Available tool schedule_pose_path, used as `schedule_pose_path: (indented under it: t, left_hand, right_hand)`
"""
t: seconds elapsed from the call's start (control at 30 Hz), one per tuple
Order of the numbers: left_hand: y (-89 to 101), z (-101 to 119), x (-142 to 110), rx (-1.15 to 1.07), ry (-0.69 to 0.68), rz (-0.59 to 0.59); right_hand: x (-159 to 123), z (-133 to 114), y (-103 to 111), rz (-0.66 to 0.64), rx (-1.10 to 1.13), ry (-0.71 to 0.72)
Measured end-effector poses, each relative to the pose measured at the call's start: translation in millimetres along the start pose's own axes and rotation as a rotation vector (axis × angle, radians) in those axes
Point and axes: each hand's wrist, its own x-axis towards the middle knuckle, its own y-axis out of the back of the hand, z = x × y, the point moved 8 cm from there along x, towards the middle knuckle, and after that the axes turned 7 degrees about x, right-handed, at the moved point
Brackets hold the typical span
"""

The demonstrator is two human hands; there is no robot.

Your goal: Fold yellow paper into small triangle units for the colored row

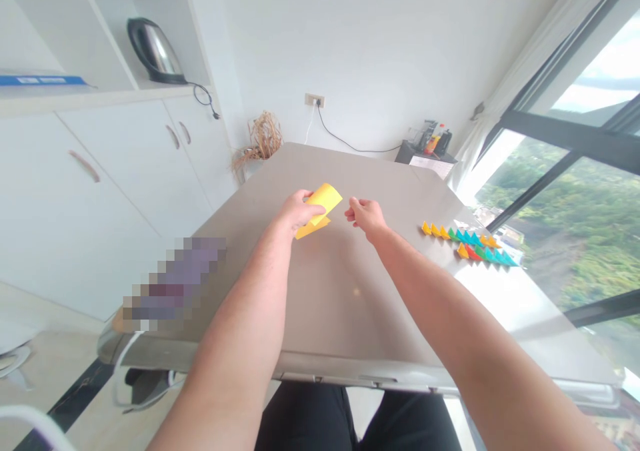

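Observation:
A sheet of yellow paper [325, 201] is bent over on itself above the middle of the table. My left hand [299, 212] is closed on its left side, thumb in front. A lower flap of the sheet slants down below the fingers. Just to the right, apart from the paper, is my right hand [367, 215]. Its fingers are curled in, with the thumb close to the index finger, and nothing shows between them.
Two rows of small folded paper pieces [457, 235] in orange, green, blue and red stand at the table's [350, 317] right side. A blurred-out object [175, 281] lies at its left edge. Windows [540, 171] rise on the right; a kettle [159, 51] sits on a shelf.

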Motion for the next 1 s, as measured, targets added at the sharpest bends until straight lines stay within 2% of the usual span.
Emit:
schedule_pose_path:
  t: [0.1,0.2,0.37,0.47,0.53,0.67,0.77,0.9,1.0]
  left_hand:
    - [-30.6,8.7,-6.8,-0.08,-0.051,-0.059]
    - [-67.6,15.8,-21.6,-0.048,-0.101,-0.128]
    - [-134.4,20.3,-57.4,-0.067,-0.161,-0.392]
    - [-156.3,24.1,-74.7,-0.117,-0.18,-0.505]
    - [-157.8,29.1,-80.4,-0.095,-0.215,-0.501]
    - [-145.3,41.5,-83.9,0.037,-0.327,-0.412]
    - [-140.6,45.5,-84.0,0.004,-0.375,-0.382]
    - [-142.0,36.2,-78.5,-0.085,-0.326,-0.323]
    - [-141.9,27.9,-72.7,-0.073,-0.262,-0.286]
  right_hand:
    - [-14.9,2.2,24.0,-0.062,0.184,0.024]
    - [-31.5,7.9,48.3,-0.133,0.285,0.024]
    - [-50.7,20.1,89.0,-0.122,0.261,0.071]
    - [-55.5,31.1,102.5,-0.126,0.322,0.078]
    - [-57.1,39.0,107.8,-0.115,0.382,0.074]
    - [-59.6,50.3,111.9,-0.078,0.499,0.046]
    - [-62.6,48.4,109.9,-0.106,0.531,0.058]
    - [-67.0,45.7,110.8,-0.075,0.525,0.05]
    - [-68.9,42.6,113.2,-0.01,0.399,0.113]
